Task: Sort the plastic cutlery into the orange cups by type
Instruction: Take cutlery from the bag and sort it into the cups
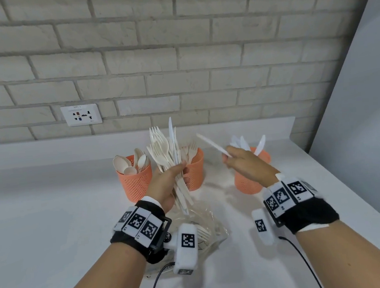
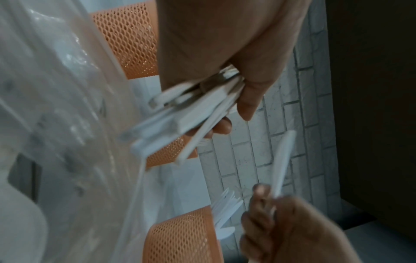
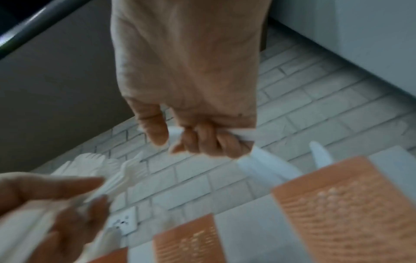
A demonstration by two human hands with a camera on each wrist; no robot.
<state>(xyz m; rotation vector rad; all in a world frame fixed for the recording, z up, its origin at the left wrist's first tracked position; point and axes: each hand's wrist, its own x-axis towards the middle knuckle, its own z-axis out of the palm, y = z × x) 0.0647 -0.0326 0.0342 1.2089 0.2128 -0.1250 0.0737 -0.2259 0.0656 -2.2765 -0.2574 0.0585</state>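
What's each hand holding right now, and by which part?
Left hand grips a bundle of cutlery around the handles. Right hand pinches one knife at one end.

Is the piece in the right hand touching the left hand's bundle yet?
Apart. The head view shows bare wall between the single piece pinched by the right hand and the bundle gripped by the left hand.

Wall socket (image 1: 81, 114), clear plastic bag (image 1: 206, 221)

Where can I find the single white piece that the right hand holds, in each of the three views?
Head: the single white piece slants up-left from the right hand, right of centre.
Left wrist: lower right, a pale blurred strip rising from the fingers.
Right wrist: centre, mostly hidden, crossing behind the curled fingers.
Shared landmark: the orange cup with knives.
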